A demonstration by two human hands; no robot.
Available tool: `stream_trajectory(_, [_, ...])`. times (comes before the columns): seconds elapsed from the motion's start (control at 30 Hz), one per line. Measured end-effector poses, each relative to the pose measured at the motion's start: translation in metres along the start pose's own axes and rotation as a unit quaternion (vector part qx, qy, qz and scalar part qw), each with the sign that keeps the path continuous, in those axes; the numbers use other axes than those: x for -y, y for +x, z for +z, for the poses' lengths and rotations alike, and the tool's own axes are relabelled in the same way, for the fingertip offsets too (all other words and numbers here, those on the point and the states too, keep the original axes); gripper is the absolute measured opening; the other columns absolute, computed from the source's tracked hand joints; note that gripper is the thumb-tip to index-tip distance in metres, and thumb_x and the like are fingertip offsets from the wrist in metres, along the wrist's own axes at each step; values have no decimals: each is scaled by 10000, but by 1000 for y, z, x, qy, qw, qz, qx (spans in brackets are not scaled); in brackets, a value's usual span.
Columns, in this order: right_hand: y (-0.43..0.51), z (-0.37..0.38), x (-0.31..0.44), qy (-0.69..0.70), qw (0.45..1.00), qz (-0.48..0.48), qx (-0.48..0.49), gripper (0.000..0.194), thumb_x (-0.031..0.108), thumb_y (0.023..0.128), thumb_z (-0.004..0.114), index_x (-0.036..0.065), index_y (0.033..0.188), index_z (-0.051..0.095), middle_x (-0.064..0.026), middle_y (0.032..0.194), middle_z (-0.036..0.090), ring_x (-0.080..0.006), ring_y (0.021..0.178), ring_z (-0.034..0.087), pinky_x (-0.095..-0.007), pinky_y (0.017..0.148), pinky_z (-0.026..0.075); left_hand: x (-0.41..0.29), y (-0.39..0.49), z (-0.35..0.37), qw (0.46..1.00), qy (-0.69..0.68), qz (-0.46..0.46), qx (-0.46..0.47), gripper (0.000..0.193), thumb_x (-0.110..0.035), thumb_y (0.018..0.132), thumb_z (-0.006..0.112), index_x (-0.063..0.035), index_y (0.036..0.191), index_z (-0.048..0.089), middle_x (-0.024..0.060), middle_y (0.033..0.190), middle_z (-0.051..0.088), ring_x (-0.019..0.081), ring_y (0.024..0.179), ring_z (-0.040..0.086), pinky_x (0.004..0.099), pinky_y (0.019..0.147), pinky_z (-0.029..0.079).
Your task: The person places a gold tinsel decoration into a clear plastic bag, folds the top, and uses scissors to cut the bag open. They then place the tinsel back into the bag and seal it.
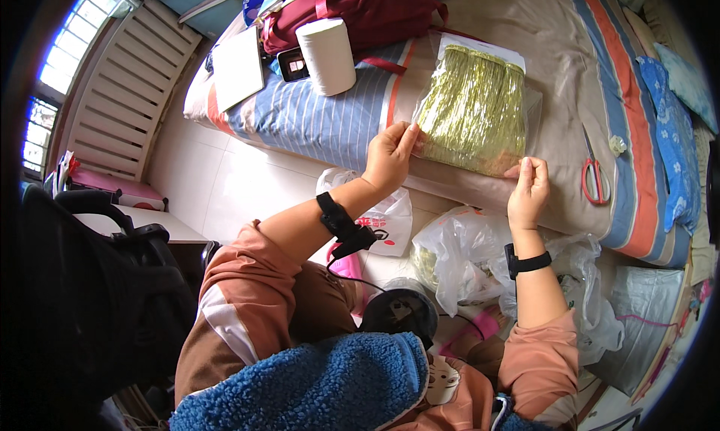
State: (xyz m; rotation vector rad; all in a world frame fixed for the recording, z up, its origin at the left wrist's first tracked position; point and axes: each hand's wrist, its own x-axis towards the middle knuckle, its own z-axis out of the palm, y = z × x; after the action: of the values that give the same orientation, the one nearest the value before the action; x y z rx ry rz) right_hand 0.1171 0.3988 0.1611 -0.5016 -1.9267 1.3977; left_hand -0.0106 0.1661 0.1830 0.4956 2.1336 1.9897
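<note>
A clear plastic bag lies over the near edge of the bed, with shiny gold tinsel fringe inside it. A white card shows at the bag's far end. My left hand pinches the bag's near left corner between thumb and fingers. At the near right corner, my right hand pinches the plastic the same way. Red-handled scissors rest on the bed to the right of my right hand, beside a small crumpled piece of plastic.
On the bed are a white paper roll, a phone, a white board and a red backpack. Plastic bags stand on the floor before my knees. A black chair is at left, near a slatted headboard.
</note>
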Motion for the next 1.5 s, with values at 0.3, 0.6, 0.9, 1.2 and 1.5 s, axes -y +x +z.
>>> stream_trajectory(0.3, [3,13,-16,-157,983,-6,-95,207,224,1031,594,45,928,606,-52,675,610,-158,605,564,-336,583,447,3,10,10,972,197,97,-78,284,-226,1047,557,-4,876,603,162,741,645,308,618,585,376,611,470])
stream_trajectory(0.6, [18,4,-15,-210,956,-174,-103,162,205,993,644,58,930,617,-79,723,629,-294,684,563,-410,703,465,9,4,2,960,226,152,-66,253,-221,1028,571,-35,857,586,170,749,645,387,674,630,429,618,490])
stream_trajectory(0.9, [35,4,0,-304,918,-252,-51,155,211,978,659,89,906,594,-79,727,636,-317,691,579,-425,671,462,17,-1,-4,946,258,179,-74,215,-188,1003,605,-40,851,576,169,741,643,380,669,634,433,610,502])
stream_trajectory(1.2, [38,7,-15,-325,909,-254,-55,172,224,977,655,92,899,575,-84,692,629,-337,632,586,-435,648,465,30,3,-8,912,323,248,-43,204,-195,986,628,-58,875,525,170,702,632,377,626,626,448,549,482])
stream_trajectory(1.5, [36,12,-30,-460,862,-206,-63,169,252,981,631,110,913,567,-98,716,669,-350,641,607,-424,683,479,33,7,-5,906,379,185,-42,232,-225,990,613,-43,937,479,178,675,621,391,619,632,453,554,492])
